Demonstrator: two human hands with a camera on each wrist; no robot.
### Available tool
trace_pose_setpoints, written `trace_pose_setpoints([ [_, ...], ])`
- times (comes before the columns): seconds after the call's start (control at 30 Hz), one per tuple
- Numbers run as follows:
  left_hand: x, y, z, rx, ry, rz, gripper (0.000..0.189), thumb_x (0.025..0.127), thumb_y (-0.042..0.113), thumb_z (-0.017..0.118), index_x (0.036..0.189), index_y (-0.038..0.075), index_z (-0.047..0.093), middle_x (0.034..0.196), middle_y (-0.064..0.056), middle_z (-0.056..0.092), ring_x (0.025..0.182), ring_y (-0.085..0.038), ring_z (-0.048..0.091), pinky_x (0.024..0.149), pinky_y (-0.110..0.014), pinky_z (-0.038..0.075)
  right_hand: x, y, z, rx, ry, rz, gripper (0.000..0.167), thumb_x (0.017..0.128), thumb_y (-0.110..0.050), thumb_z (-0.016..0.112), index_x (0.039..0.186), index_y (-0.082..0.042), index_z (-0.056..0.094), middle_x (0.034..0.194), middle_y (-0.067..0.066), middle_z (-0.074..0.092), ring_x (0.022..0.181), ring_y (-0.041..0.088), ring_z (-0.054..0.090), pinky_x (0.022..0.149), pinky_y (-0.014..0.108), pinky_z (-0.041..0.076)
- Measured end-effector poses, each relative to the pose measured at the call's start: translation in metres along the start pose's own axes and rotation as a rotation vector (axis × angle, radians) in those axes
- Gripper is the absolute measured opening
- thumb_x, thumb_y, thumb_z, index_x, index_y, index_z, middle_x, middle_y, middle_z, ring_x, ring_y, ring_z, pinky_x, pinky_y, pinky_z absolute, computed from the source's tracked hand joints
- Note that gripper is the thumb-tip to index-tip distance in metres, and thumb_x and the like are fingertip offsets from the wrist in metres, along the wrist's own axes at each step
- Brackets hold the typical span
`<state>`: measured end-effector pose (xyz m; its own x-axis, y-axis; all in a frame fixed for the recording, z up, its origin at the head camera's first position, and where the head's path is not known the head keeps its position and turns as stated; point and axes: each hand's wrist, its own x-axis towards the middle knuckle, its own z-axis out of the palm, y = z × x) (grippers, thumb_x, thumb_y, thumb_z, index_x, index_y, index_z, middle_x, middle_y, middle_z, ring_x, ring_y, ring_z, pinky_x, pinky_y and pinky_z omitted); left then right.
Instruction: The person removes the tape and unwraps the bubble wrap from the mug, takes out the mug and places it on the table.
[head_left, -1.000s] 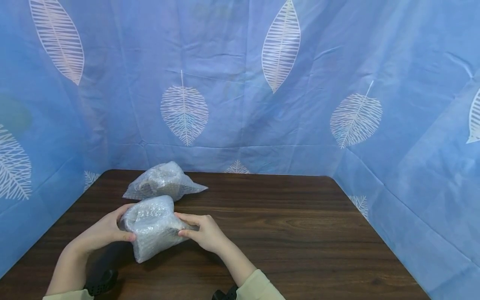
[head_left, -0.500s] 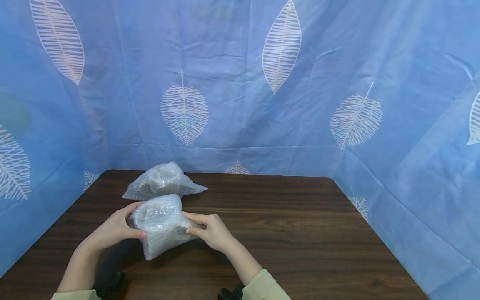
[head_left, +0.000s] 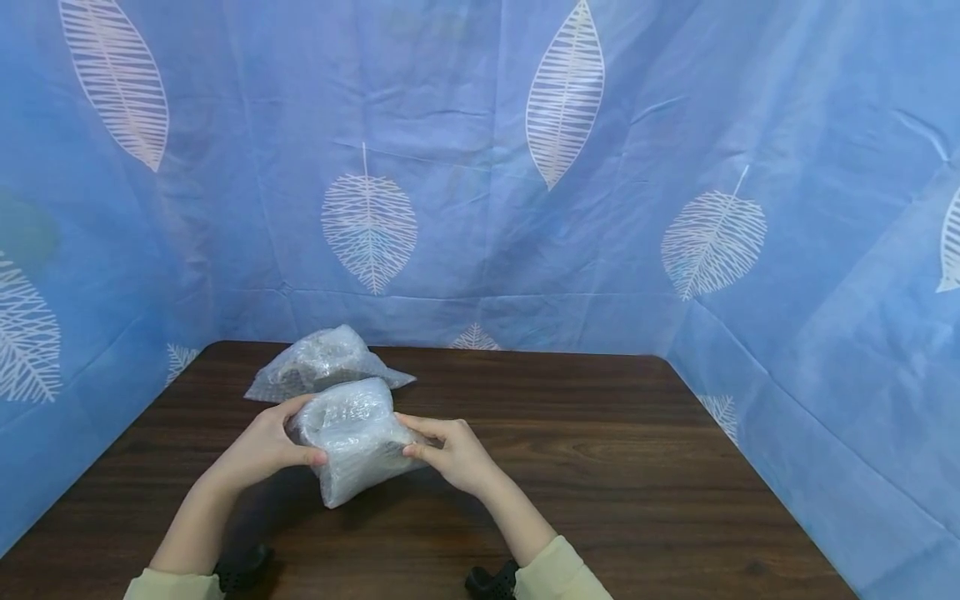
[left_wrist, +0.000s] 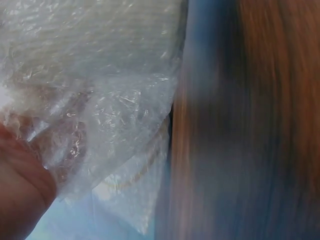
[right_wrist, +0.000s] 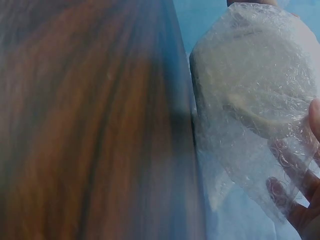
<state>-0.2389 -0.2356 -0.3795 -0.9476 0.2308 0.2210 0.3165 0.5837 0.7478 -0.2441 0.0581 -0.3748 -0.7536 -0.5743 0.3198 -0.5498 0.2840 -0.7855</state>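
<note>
Between both hands is a bundle in clear bubble wrap (head_left: 360, 442), held slightly tilted above the table. My left hand (head_left: 266, 446) grips its left end, thumb on the near side and fingers going round the far side. On the right end, my right hand (head_left: 452, 454) pinches the wrap between thumb and fingers. In the right wrist view a pale, rounded shape with a curved edge shows through the bubble wrap (right_wrist: 255, 75), and several fingers (right_wrist: 287, 160) are seen behind the film. The left wrist view shows the crinkled plastic (left_wrist: 115, 110) close up. What is inside is hidden by the wrap.
A second bubble-wrapped bundle (head_left: 322, 362) lies on the dark wood table (head_left: 600, 467) just behind the held one, partly overlapped by it. Blue cloth with white leaf prints (head_left: 465, 208) hangs along the back and sides of the table.
Both hands have carried the wrapped bundle to the right and slightly away from me, keeping their grip. The second bundle has stayed where it was.
</note>
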Motion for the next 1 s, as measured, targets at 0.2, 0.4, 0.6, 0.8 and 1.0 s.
trace_pose_setpoints([
  [0.2,0.009,0.012,0.01,0.011,0.002,0.015,0.091,0.073,0.036,0.084,0.14,-0.007,0.04,0.133,-0.027,0.049,0.119,-0.044,0.047,0.09,-0.061,0.041,-0.009,-0.006,-0.017,0.007,0.005,0.003,0.047,0.091,-0.009,0.064,0.137,-0.008,0.054,0.134,0.007,0.055,0.123,0.021,0.051,0.091,0.038,0.047],
  [0.4,0.017,0.022,0.02,-0.037,-0.006,0.024,0.093,0.072,0.035,0.085,0.142,-0.005,0.039,0.137,-0.025,0.046,0.124,-0.044,0.043,0.091,-0.06,0.04,-0.016,-0.003,-0.032,0.003,0.011,0.007,0.047,0.092,-0.009,0.063,0.138,-0.007,0.052,0.135,0.008,0.054,0.108,0.018,0.058,0.068,0.028,0.045],
  [0.6,0.024,0.032,0.031,-0.06,0.004,0.021,0.092,0.07,0.038,0.086,0.141,-0.003,0.042,0.134,-0.023,0.05,0.118,-0.04,0.05,0.086,-0.053,0.047,-0.022,-0.004,-0.047,-0.026,0.02,-0.01,0.047,0.092,-0.007,0.063,0.138,-0.006,0.052,0.132,0.01,0.056,0.105,0.018,0.06,0.069,0.03,0.045],
  [0.8,0.034,0.041,0.047,-0.05,0.021,0.002,0.095,0.068,0.044,0.086,0.141,0.0,0.044,0.133,-0.02,0.052,0.117,-0.037,0.051,0.088,-0.053,0.046,-0.03,0.002,-0.061,-0.058,0.038,0.011,0.046,0.092,-0.009,0.063,0.137,-0.007,0.053,0.129,0.009,0.059,0.073,0.009,0.056,0.064,0.03,0.047],
  [1.0,0.044,0.051,0.062,-0.031,0.026,-0.008,0.101,0.067,0.049,0.085,0.143,-0.001,0.041,0.139,-0.022,0.046,0.126,-0.04,0.043,0.094,-0.058,0.04,-0.037,0.006,-0.075,-0.068,0.058,0.018,0.046,0.093,-0.008,0.062,0.138,-0.005,0.052,0.132,0.012,0.056,0.069,0.012,0.054,0.061,0.028,0.046],
])
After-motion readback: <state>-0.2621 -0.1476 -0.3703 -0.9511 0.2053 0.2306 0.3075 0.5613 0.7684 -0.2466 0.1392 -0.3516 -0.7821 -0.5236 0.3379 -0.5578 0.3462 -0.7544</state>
